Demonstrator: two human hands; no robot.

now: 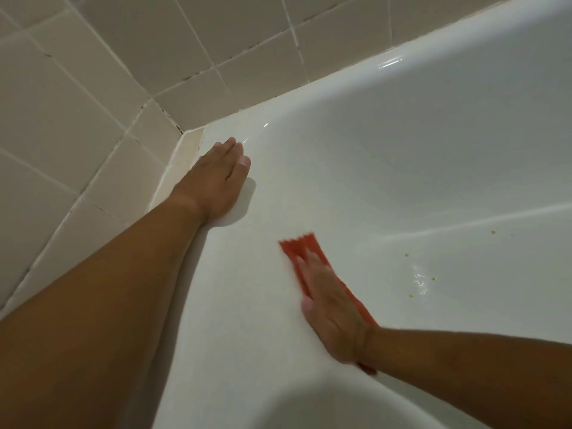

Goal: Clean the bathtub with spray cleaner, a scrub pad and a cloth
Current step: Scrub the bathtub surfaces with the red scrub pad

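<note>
Red cloth [312, 252]: thin, soft and limp, with a zigzag-cut far edge; probably light and easily bunched, so best handled as now, pinned flat under a spread palm rather than pinched at a corner. Lies on the sloping inner wall of the bathtub [402, 156], below the rim, partly covered by the right hand [332, 314]. Right hand open and flat, fingers together, pressing the cloth against the enamel, gripping nothing. Blur on that hand and the cloth suggests a wiping stroke under way. Left hand [216, 178] also open and flat, palm down on the rim near the far corner, holding nothing, apparently bracing the body.

Tub surface glossy white, hard and likely slippery, with bright glints on the rim and a wet-looking patch lower on the wall to the right of the cloth. A few small yellowish specks [407, 254] near that patch, not yet wiped. Beige tiled wall [93, 88] meets the rim at the corner; grout [161, 108] there dark in places. No spray bottle or scrub pad in view.
</note>
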